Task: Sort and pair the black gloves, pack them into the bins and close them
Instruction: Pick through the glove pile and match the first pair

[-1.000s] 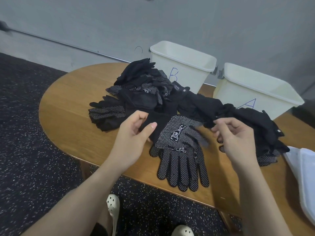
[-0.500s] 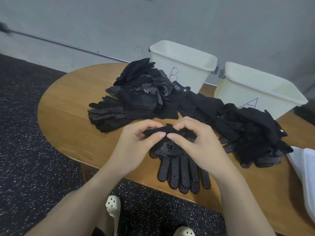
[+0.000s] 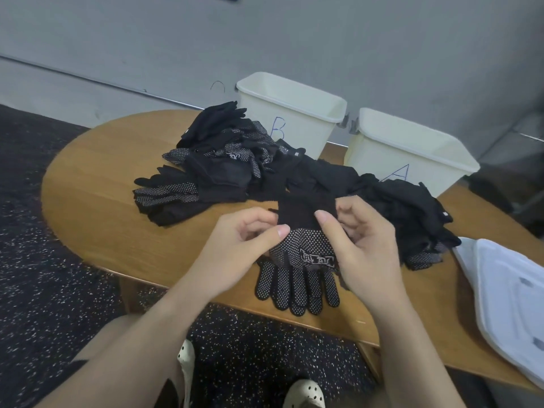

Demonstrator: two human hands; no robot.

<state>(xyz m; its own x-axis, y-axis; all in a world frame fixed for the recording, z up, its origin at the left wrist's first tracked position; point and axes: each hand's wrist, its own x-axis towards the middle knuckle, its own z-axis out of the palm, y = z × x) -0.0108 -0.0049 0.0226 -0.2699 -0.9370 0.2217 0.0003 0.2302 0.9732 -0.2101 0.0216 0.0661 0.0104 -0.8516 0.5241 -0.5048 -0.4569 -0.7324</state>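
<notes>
Two bare hands over a round wooden table [image 3: 88, 201]. Left hand [image 3: 235, 248] curled, thumb and fingers pinching the left edge of the black cuff on a pair of dotted gloves [image 3: 300, 260]. Right hand [image 3: 362, 248] curled too, pinching the right edge of the same cuff. Cuff held up a little and pulled flat between both hands. Glove fingers lying flat on the table near the front edge, pointing back at the person, white dots facing up, a white mark across the palm. One glove on top of the other, lined up. Behind the hands, a big messy pile of black gloves [image 3: 223, 169], some dotted, some plain, spread across the middle of the table. More black gloves heaped on the right [image 3: 412, 213], just in front of a bin. Two cream bins at the back of the table, side by side, both open on top. Bin marked B [image 3: 291, 119] on the left, touching the pile. Bin marked A [image 3: 412, 154] on the right. White lids [image 3: 509, 293] lying flat at the right edge of the table, well apart from the bins. Dark speckled floor [image 3: 44, 290] below, and two pale shoes [image 3: 303, 393] under the table edge.
</notes>
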